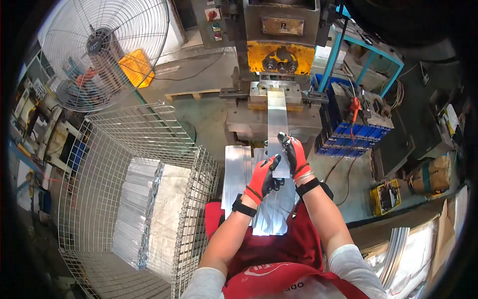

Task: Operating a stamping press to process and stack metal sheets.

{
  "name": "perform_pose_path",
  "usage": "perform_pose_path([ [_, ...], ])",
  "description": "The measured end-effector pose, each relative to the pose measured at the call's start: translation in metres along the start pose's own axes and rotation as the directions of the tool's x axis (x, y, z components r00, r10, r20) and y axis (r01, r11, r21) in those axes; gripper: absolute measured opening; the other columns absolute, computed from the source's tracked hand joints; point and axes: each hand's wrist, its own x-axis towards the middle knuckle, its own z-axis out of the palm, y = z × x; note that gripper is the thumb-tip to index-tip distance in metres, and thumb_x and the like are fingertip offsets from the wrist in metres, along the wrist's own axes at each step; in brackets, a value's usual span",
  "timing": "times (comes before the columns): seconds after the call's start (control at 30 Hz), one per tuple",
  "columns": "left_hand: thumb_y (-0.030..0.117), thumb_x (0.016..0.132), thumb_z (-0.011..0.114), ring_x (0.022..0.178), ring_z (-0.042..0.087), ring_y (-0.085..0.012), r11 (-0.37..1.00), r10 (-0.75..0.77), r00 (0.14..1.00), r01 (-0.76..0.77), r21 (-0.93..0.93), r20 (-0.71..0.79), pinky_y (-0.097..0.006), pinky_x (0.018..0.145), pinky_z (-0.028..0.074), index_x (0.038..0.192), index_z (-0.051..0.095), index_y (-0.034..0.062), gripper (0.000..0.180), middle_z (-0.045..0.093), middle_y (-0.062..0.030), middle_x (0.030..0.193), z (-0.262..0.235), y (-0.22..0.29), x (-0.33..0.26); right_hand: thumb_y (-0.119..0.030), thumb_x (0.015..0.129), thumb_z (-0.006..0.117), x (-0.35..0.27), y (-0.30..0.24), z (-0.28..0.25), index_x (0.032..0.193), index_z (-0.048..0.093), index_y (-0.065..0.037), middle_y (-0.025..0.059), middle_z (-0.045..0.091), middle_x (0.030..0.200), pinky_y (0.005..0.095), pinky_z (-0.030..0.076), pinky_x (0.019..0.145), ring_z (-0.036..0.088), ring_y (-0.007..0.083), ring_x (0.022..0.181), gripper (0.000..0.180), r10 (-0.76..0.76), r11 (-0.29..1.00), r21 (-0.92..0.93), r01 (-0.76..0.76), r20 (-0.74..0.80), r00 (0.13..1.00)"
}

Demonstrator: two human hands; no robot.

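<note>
A long flat metal strip (278, 122) runs from the die block (259, 92) of a press toward me. My right hand (295, 158), in a red and black glove, grips the strip's right edge with the thumb on top. My left hand (263, 178), gloved alike, is closed at the strip's left edge near its close end; its fingers are partly hidden. Below my hands, a stack of metal strips (271, 212) lies over my lap. Another stack of strips (237, 169) lies to the left of it.
A wire mesh cage (191, 214) with stacked strips stands at the left, below a large fan (102, 47). Blue crates (351, 142) with tools on top stand right of the press (281, 57). A yellow bin (386, 198) sits on the floor at right.
</note>
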Motion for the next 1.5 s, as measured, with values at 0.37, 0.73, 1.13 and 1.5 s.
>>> perform_pose_path([
  [0.37, 0.037, 0.085, 0.053, 0.043, 0.054, -0.0137, 0.996, -0.024, 0.999, 0.027, 0.084, -0.037, -0.023, 0.033, 0.037, 0.085, 0.055, 0.0118, 0.025, 0.056, -0.0012, 0.064, 0.006, 0.006, -0.005, -0.027, 0.085, 0.053, -0.003, -0.002, -0.007, 0.094, 0.061, -0.004, -0.0013, 0.059, 0.090, 0.0249, 0.041, 0.073, 0.051, 0.0085, 0.082, 0.026, 0.036, 0.998, -0.062, -0.033, 0.058, 0.998],
  [0.73, 0.033, 0.086, 0.053, 0.053, 0.057, -0.0118, 0.721, 0.396, 0.894, -0.445, 0.532, 0.210, -0.022, 0.041, 0.041, 0.086, 0.054, 0.0043, 0.029, 0.054, -0.0010, 0.062, -0.025, -0.011, -0.023, -0.027, 0.084, 0.057, -0.027, -0.006, -0.004, 0.102, 0.054, -0.001, 0.0018, 0.058, 0.092, 0.0260, 0.041, 0.075, 0.052, 0.0119, 0.084, 0.031, 0.011, 1.000, 0.002, -0.011, 0.109, 0.994],
  [1.13, 0.032, 0.077, 0.058, 0.058, 0.056, -0.0265, -0.398, 0.203, 0.833, -0.410, 0.820, 0.515, -0.036, 0.052, 0.042, 0.085, 0.055, 0.0127, 0.021, 0.056, -0.0069, 0.064, -0.034, 0.031, -0.116, -0.035, 0.063, 0.066, -0.102, -0.121, -0.019, 0.097, 0.056, -0.014, 0.0060, 0.053, 0.082, 0.0505, 0.028, 0.096, 0.051, 0.0250, 0.087, 0.041, 0.085, -0.238, -0.585, 0.775, 0.783, 0.616],
  [1.5, 0.017, 0.084, 0.057, 0.076, 0.056, -0.0103, 0.808, 0.328, 0.945, -0.277, 0.520, -0.007, -0.027, 0.063, 0.048, 0.126, 0.038, 0.0072, 0.047, 0.056, -0.0052, 0.094, -0.074, 0.017, -0.095, -0.025, 0.075, 0.065, -0.076, -0.095, -0.019, 0.076, 0.057, -0.003, -0.0030, 0.050, 0.057, 0.0252, 0.038, 0.051, 0.049, 0.0079, 0.055, 0.023, 0.254, 0.837, -0.536, -0.111, 0.200, 0.946],
])
